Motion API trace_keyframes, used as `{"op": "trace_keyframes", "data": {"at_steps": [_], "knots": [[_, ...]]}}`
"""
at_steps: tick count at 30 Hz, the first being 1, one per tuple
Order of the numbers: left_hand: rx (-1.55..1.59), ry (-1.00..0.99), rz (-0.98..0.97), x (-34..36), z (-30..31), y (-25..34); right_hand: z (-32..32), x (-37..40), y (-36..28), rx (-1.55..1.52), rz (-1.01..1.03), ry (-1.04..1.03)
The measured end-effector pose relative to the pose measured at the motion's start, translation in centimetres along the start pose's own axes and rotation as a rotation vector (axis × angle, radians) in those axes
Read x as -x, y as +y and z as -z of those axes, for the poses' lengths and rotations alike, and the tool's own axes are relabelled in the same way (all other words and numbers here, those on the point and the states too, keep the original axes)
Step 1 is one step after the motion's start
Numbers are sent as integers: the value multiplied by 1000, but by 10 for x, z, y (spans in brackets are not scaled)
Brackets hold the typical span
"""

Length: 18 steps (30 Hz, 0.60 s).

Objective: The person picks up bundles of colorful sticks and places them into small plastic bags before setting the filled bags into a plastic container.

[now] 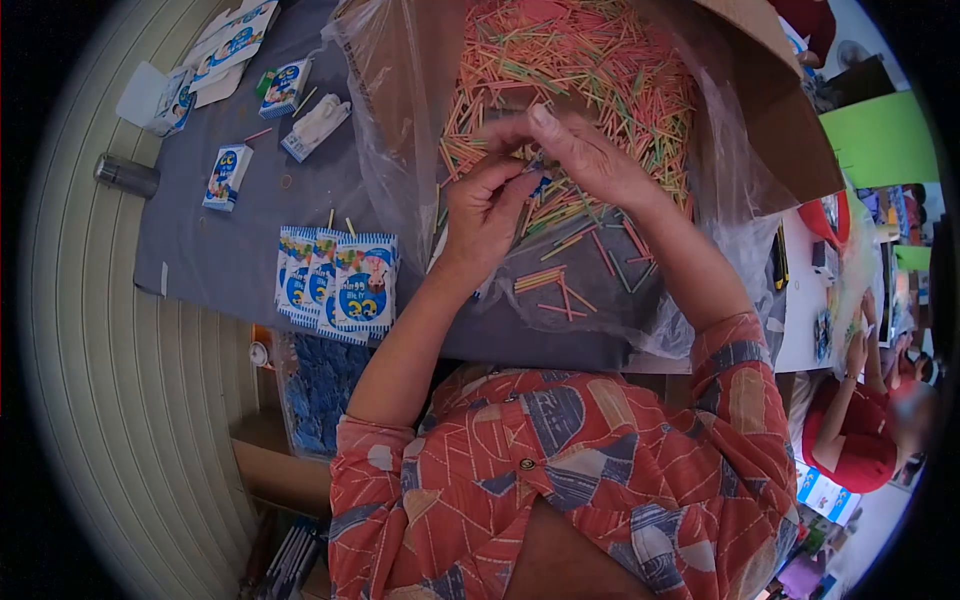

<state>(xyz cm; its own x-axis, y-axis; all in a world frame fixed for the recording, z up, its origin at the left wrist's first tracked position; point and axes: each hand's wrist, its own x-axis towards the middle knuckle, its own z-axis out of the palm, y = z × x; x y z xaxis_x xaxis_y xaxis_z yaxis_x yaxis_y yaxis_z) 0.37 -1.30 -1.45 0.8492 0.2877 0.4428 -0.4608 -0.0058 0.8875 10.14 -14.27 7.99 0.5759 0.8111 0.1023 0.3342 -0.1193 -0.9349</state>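
Note:
My left hand is closed at the near edge of an open cardboard box, its fingers pinched around a small blue-and-white packet that is mostly hidden. Just above it and to the right, my right hand has its fingers stretched out over the left fingertips. Beneath both hands lies a large heap of thin pink, yellow and green sticks on clear plastic. A few loose sticks rest on the plastic in front of the box.
Several printed packets overlap on the grey table. Small printed boxes, a white object and a metal cylinder are farther left. A person in red is at the right.

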Motion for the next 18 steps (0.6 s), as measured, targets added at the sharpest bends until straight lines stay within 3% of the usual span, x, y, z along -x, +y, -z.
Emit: {"op": "trace_keyframes", "data": {"at_steps": [2, 3, 5, 6, 7, 9, 10, 12, 16, 18], "knots": [[9, 1, 60, 5, 4, 3, 9, -4, 2, 89, -44, -239], [18, -5, 115, 6, 6, 5, 6, -3, -2, 88, -44, -247], [-33, 1, 88, 7, 10, 6, -3, 2, -11, 33, 154, 115], [-83, -3, 61, 7, 11, 8, -7, 1, -6, 69, 320, 122], [-85, 2, 63, 8, 11, 12, -9, 1, -6, 66, 320, 117], [-98, 19, -3, 10, 8, 20, -13, 3, -7, 372, 357, -188], [-96, 18, -5, 12, 9, 19, -11, 3, -2, 375, 356, -186], [-105, 14, 97, 18, 11, 16, -8, 0, 13, -220, 37, 90], [-105, 52, -51, 21, 13, 16, -20, 5, 21, -330, 50, 87], [-132, 41, -24, 23, 16, 21, -20, 12, 24, -20, 113, 35]]}}
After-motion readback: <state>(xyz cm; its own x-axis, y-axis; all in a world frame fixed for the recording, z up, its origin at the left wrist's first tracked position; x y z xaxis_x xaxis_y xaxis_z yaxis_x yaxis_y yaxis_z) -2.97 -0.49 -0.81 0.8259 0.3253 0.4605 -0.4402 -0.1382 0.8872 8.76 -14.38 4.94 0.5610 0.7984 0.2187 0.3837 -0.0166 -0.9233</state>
